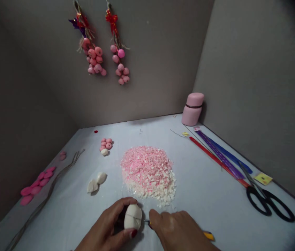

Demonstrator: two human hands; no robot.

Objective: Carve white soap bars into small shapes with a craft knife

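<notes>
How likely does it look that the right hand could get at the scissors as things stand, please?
Probably not straight away: the right hand is wrapped around a yellow-ended tool, though nothing seems to stand between it and the scissors on the table.

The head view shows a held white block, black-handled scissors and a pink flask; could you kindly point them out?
Held white block (132, 223): head view, face below its dark line.
Black-handled scissors (267, 200): head view, where the handle loops meet.
Pink flask (192, 113): head view, body below its dark band.
</notes>
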